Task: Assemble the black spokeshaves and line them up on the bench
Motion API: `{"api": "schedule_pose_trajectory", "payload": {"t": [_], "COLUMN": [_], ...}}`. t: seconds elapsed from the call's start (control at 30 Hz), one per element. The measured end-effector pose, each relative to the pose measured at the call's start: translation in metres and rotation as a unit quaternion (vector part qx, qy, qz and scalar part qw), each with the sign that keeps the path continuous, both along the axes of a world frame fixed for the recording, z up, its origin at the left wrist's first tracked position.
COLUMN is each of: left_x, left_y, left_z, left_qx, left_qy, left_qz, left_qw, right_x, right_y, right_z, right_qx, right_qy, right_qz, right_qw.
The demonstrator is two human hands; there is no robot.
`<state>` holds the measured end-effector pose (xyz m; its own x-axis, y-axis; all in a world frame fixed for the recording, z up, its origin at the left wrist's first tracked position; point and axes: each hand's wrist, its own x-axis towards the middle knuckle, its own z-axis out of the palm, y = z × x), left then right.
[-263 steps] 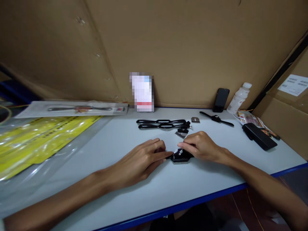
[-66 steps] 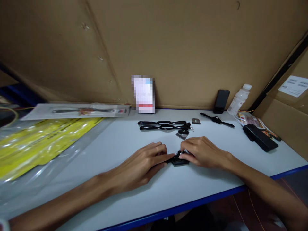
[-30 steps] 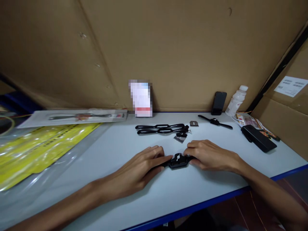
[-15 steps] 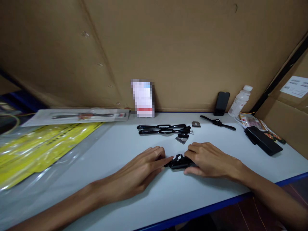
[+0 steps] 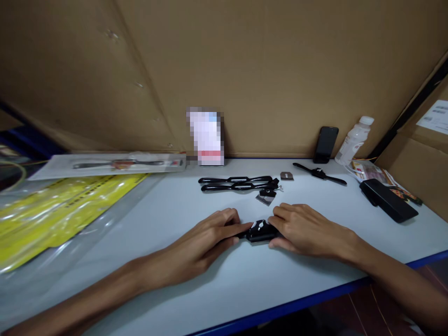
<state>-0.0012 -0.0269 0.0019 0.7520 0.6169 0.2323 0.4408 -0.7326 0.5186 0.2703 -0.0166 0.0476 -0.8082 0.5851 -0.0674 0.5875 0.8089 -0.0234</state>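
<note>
A black spokeshave [image 5: 261, 233] lies low over the table between my hands, its middle showing with two bright adjusting screws on top. My left hand [image 5: 206, 245] is closed around its left handle, the index finger stretched to the edge of the body. Around the right handle my right hand [image 5: 308, 228] is closed too, with fingertips at the body; both handles are largely covered. Just beyond, two black spokeshave frames [image 5: 241, 187] lie side by side. By their right end are a blade with a black cap [image 5: 267, 196] and a loose metal blade [image 5: 287, 176].
Another spokeshave [image 5: 319, 173] rests farther back, near a dark phone [image 5: 325, 144] and a plastic bottle [image 5: 355, 140]. A black case-like object [image 5: 388, 200] lies at right. Plastic-wrapped yellow sheets [image 5: 70, 210] and a packaged spokeshave [image 5: 119, 164] cover the left. Cardboard [image 5: 266, 79] walls the back.
The camera view has shifted slightly. Both hands keep their hold on the spokeshave, which appears tilted slightly differently; its right side sits a little higher.
</note>
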Motion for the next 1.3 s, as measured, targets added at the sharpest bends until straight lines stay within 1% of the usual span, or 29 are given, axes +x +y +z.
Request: {"api": "schedule_pose_trajectory", "payload": {"t": [0.2, 0.37, 0.57, 0.7, 0.8, 1.03, 1.17, 1.3], "left_x": [-0.001, -0.002, -0.001, -0.001, -0.002, -0.005, -0.005, -0.001], "left_y": [0.0, 0.0, 0.0, 0.0, 0.0, 0.002, 0.001, -0.002], "left_z": [0.0, 0.003, 0.005, 0.004, 0.001, -0.001, 0.001, 0.004], "left_qx": [-0.007, -0.03, -0.067, -0.069, -0.069, -0.047, -0.034, 0.014], "left_qy": [0.012, 0.019, 0.014, 0.004, 0.003, 0.019, 0.028, 0.034], "left_qz": [-0.012, -0.013, -0.008, -0.003, 0.0, -0.01, -0.002, 0.0], "left_qw": [1.0, 0.999, 0.998, 0.998, 0.998, 0.999, 0.999, 0.999], "right_x": [-0.002, -0.003, -0.002, -0.001, -0.001, 0.0, 0.002, 0.006], "right_y": [-0.001, -0.004, -0.005, -0.008, -0.009, -0.008, -0.005, -0.001], "right_z": [-0.005, -0.007, -0.017, -0.02, -0.02, -0.022, -0.013, -0.002], "right_qx": [0.023, 0.046, 0.095, 0.133, 0.146, 0.12, 0.05, -0.015], "right_qy": [0.001, -0.024, -0.026, -0.036, -0.041, -0.022, 0.012, 0.027], "right_qz": [0.014, 0.029, 0.06, 0.081, 0.086, 0.082, 0.044, 0.025], "right_qw": [1.0, 0.998, 0.993, 0.987, 0.985, 0.989, 0.998, 0.999]}}
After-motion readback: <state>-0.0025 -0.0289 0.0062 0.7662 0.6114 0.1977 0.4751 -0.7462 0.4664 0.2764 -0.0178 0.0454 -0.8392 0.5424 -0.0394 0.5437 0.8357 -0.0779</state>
